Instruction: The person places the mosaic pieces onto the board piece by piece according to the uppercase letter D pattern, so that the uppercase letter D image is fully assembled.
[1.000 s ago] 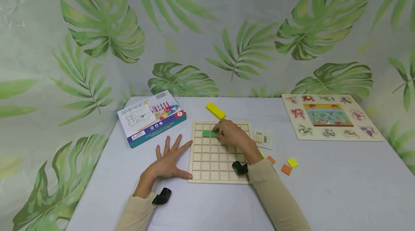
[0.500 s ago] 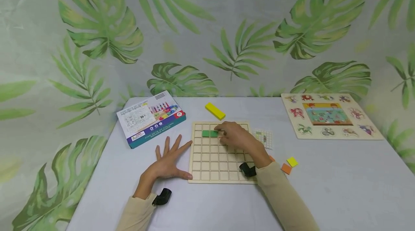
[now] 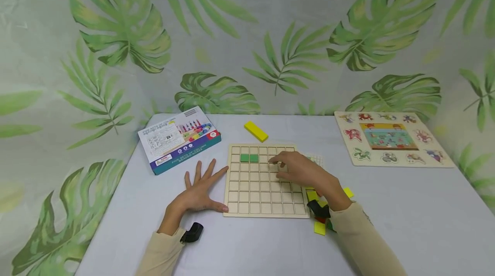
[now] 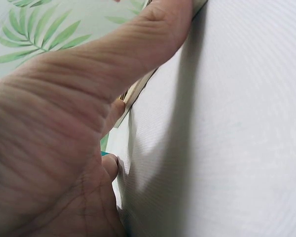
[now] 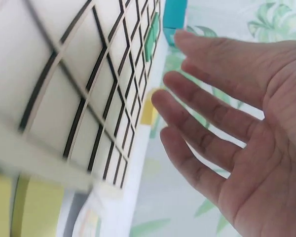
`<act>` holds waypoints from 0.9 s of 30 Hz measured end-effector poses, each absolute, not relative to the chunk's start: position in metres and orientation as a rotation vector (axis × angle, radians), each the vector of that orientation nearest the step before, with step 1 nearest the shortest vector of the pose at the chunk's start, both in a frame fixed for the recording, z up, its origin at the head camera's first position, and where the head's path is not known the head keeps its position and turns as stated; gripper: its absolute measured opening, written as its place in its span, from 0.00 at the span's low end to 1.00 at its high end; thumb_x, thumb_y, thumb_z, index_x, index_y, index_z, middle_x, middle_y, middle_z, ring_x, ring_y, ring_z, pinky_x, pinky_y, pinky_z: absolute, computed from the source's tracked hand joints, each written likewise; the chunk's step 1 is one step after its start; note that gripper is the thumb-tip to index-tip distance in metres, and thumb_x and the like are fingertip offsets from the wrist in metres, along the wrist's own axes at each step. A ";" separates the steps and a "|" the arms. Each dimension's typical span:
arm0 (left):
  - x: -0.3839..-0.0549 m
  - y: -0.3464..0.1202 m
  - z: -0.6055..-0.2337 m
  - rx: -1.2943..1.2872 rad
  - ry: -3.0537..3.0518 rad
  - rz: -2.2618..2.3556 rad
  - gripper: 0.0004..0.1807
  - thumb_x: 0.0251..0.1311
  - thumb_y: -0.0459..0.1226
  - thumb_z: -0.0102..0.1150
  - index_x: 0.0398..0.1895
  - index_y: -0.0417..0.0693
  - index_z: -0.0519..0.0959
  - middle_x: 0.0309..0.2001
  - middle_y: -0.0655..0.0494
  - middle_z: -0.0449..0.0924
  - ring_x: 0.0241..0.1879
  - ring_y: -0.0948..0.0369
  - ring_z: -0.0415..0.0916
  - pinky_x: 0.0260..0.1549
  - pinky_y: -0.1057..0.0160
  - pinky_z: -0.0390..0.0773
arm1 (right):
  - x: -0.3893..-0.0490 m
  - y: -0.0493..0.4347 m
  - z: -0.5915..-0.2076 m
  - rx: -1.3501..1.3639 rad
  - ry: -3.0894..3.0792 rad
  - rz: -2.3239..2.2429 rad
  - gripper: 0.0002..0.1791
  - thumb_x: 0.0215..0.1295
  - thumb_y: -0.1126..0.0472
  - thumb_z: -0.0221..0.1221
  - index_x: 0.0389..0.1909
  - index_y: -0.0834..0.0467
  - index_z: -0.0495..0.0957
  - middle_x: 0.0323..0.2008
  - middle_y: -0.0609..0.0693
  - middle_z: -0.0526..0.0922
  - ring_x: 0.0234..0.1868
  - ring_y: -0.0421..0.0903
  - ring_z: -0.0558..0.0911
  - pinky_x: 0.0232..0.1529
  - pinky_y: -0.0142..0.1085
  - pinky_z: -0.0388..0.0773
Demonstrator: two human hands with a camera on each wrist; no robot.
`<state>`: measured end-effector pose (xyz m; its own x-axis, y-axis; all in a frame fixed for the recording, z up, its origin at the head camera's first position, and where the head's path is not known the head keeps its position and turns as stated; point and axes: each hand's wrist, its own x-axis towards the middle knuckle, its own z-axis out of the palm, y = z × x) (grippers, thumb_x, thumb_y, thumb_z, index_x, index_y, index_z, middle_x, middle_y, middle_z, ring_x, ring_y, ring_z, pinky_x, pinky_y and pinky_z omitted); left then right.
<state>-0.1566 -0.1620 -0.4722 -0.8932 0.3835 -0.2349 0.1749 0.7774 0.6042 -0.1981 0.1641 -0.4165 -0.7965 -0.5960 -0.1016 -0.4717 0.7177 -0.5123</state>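
A wooden grid board (image 3: 255,185) lies on the white table, with two green square tiles (image 3: 249,157) side by side in cells of its second row from the back. My left hand (image 3: 199,194) rests with fingers spread at the board's left side; its thumb and index fingertip touch the edge. Over the right part of the board hovers my right hand (image 3: 309,173), fingers loosely bent. In the right wrist view that hand (image 5: 227,118) holds nothing, and the green tiles (image 5: 151,37) show in the grid beyond. The left wrist view shows mostly the left palm and thumb (image 4: 138,44).
Loose tiles, among them a yellow tile (image 3: 319,228), lie right of the board, partly under my right wrist. A pattern card (image 3: 319,161) is half hidden there. Behind stand a yellow block (image 3: 256,131), a printed box (image 3: 164,140) and a sea-animal puzzle board (image 3: 379,160).
My right hand has left the right green tile and moved right and nearer, off the tiles. Both green tiles stay in their cells. The left hand has kept its place.
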 end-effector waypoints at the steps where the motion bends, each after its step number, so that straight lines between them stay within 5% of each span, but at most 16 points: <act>1: -0.157 -0.162 -0.472 0.427 2.624 0.844 0.65 0.35 0.58 0.81 0.80 0.64 0.54 0.82 0.46 0.29 0.76 0.37 0.11 0.64 0.26 0.15 | -0.196 0.167 -0.416 -0.842 2.663 -0.697 0.22 0.67 0.61 0.64 0.61 0.61 0.78 0.58 0.56 0.82 0.52 0.53 0.82 0.53 0.46 0.80; 15: -0.155 -0.162 -0.472 0.439 2.625 0.862 0.65 0.35 0.57 0.81 0.80 0.62 0.54 0.82 0.45 0.29 0.76 0.36 0.11 0.63 0.27 0.15 | -0.165 0.220 -0.409 -0.940 2.606 -0.722 0.18 0.66 0.57 0.65 0.55 0.58 0.81 0.52 0.50 0.84 0.48 0.49 0.82 0.51 0.49 0.80; 27: -0.154 -0.161 -0.469 0.440 2.630 0.850 0.65 0.35 0.57 0.82 0.80 0.61 0.55 0.82 0.45 0.30 0.76 0.36 0.13 0.64 0.26 0.17 | -0.158 0.255 -0.416 -0.931 2.480 -0.881 0.10 0.64 0.60 0.67 0.45 0.57 0.82 0.34 0.42 0.82 0.33 0.35 0.76 0.37 0.34 0.79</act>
<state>-0.1544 -0.1612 -0.4693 -0.8938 0.3890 -0.2234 0.1846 0.7729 0.6070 -0.1584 0.2550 -0.4160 -0.7235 -0.6830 -0.1005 -0.4665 0.5910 -0.6580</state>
